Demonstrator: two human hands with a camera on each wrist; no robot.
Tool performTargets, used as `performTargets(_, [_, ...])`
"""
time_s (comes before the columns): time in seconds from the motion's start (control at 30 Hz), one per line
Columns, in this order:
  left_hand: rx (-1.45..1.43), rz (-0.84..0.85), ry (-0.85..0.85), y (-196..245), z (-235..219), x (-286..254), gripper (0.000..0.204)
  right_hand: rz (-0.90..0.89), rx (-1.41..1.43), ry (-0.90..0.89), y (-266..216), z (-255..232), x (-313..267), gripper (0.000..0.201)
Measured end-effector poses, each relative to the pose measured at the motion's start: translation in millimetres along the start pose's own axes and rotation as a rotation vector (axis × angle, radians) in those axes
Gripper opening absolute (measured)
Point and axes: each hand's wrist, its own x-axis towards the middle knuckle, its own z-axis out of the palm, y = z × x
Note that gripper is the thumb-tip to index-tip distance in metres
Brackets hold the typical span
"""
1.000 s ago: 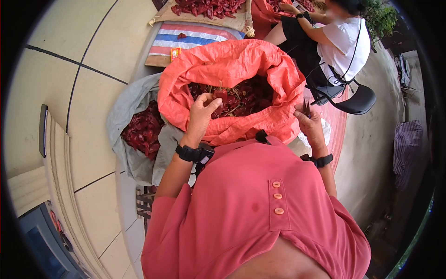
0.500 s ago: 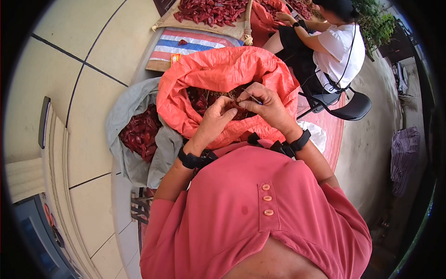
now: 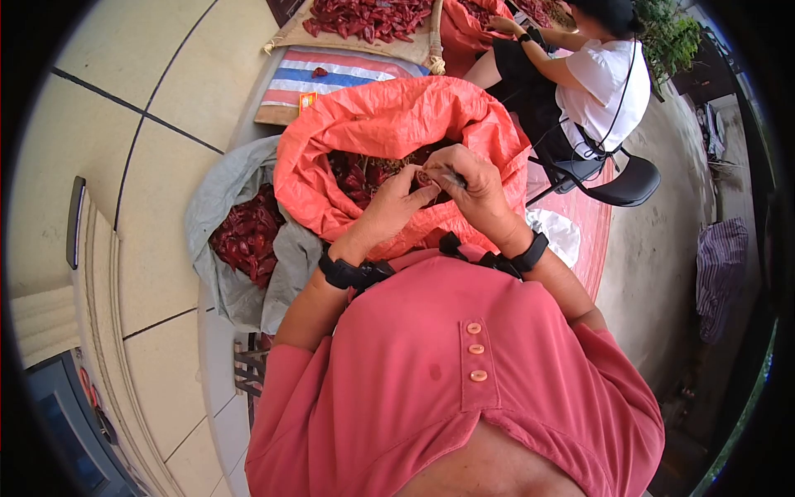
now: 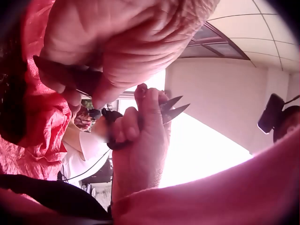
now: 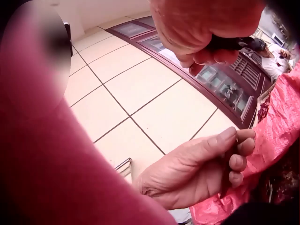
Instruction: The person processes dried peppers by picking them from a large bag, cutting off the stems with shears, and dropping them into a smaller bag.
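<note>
Over the red sack [image 3: 331,108] the two hands meet in the head view. The left hand [image 3: 389,211] pinches a dark red dried pepper, mostly hidden by the fingers; in the left wrist view the pepper [image 4: 65,75] sticks out from the left hand [image 4: 126,37]. Curled round small scissors, the right hand [image 3: 479,195] is beside the left fingertips. The scissors' blades [image 4: 176,110] stand apart in the left wrist view, above the right hand [image 4: 143,150]. In the right wrist view, their dark handle [image 5: 232,43] lies in the right hand [image 5: 206,23], above the left hand [image 5: 187,176].
Inside the red sack are dried peppers [image 3: 360,182]. A grey sack [image 3: 290,265] of peppers stands at its left. Behind lie a striped bag [image 3: 339,70] and more peppers [image 3: 373,18]. A person in white [image 3: 604,91] sits on a black chair [image 3: 625,182] at the right.
The right hand has moved left with the scissors from the sack's right edge to the left hand. The left hand, holding the pepper, has shifted slightly right and down.
</note>
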Motion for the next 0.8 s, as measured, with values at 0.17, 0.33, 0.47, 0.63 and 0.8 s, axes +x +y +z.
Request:
performTargets(0.17, [-0.034, 0.06, -0.001, -15.5, 1.3, -11.0, 0.03, 0.382, 0.536, 0.155, -18.3, -18.7, 16.6, 0.006])
performTargets(0.33, [-0.127, 0.195, 0.037, 5.5, -6.6, -18.7, 0.027, 0.292, 0.139, 0.223, -9.5, -26.3, 0.0, 0.01])
performTargets(0.47, [-0.089, 0.176, 0.061, 12.3, -15.4, -23.0, 0.026, 0.254, -0.078, 0.378, 7.7, -54.9, -31.8, 0.014])
performTargets(0.63, [-0.029, 0.08, 0.095, 15.5, -21.1, -25.7, 0.021, 0.597, -0.201, 0.488, 67.2, -95.3, -116.1, 0.009])
performTargets(0.8, [-0.017, 0.087, 0.115, 16.2, -20.6, -24.6, 0.025, 0.839, -0.406, 0.442, 129.1, -111.5, -211.6, 0.018])
